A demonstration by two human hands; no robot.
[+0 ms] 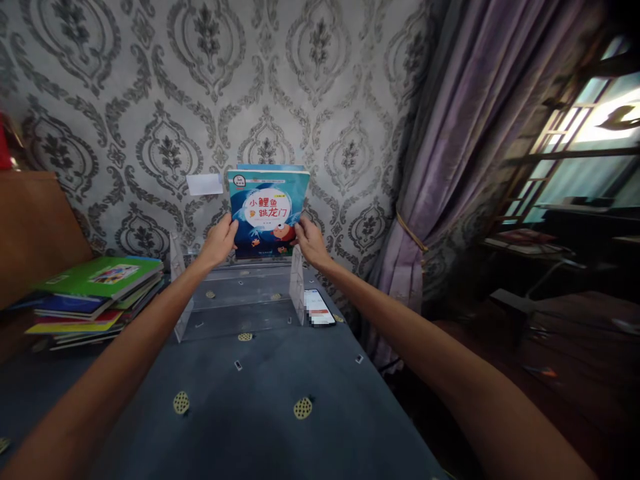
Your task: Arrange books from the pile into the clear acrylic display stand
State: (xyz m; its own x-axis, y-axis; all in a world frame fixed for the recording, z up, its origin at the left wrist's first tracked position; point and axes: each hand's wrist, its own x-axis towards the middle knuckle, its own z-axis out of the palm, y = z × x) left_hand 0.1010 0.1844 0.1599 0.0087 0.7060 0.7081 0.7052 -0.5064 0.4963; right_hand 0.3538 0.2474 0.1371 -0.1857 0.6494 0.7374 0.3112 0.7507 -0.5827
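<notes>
Both of my hands grip a blue children's picture book (267, 210) upright by its side edges, its front cover toward me. The cover has red Chinese characters on a white patch and a cartoon fish below. A second light-blue edge (270, 167) shows just above it, perhaps another book behind. My left hand (220, 241) is closed on the left edge, thumb in front. On the right edge my right hand (311, 241) is closed the same way. Beneath and around the book stands a small rack with pale side panels (297, 283); its see-through middle is hard to make out.
A pile of books (100, 293) lies on the left, beside a brown box-like piece (40, 227). Right of the rack lies a phone (319, 308) with a lit screen. Patterned wall (200, 80) rises behind the cloth-covered table (250, 413); a purple curtain (430, 173) hangs at right.
</notes>
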